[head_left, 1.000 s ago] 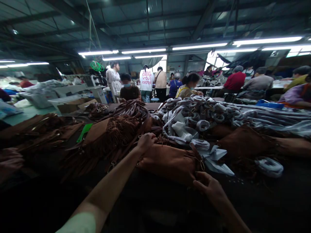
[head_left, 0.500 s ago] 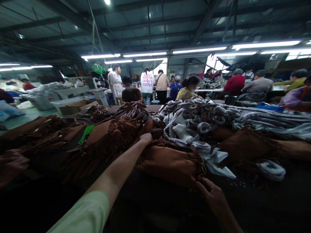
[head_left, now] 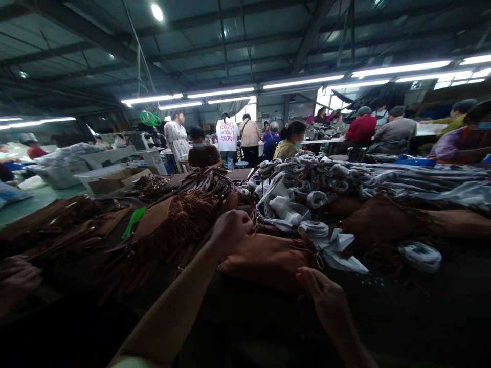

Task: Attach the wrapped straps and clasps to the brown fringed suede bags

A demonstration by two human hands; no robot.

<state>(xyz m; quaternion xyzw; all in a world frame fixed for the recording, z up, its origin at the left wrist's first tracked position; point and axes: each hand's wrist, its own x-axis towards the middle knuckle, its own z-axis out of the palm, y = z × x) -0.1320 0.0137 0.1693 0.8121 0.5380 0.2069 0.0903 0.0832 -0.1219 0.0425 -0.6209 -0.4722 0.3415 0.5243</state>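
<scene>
A brown leather-look bag (head_left: 264, 258) with a gold-coloured clasp (head_left: 318, 260) at its right end lies on the dark table in front of me. My left hand (head_left: 233, 226) is closed at the bag's upper left edge, its fingers curled. What is between those fingers is hidden. At the lower right corner, my right hand (head_left: 324, 289) pinches the bag's edge between thumb and fingers. Left of my left hand lies a stack of brown fringed pieces (head_left: 157, 217), with brown straps (head_left: 210, 181) heaped behind it.
Wrapped strap rolls (head_left: 316, 199) are piled behind the bag, and one roll (head_left: 421, 256) lies to the right. A green tool-like object (head_left: 133, 223) rests left of the fringed stack. Another person's hand (head_left: 17, 281) is at the far left. Several people sit or stand beyond.
My left hand has drawn back toward me and slightly right, onto the bag's upper edge. My right hand has shifted slightly up and left at the corner. The view has turned slightly.
</scene>
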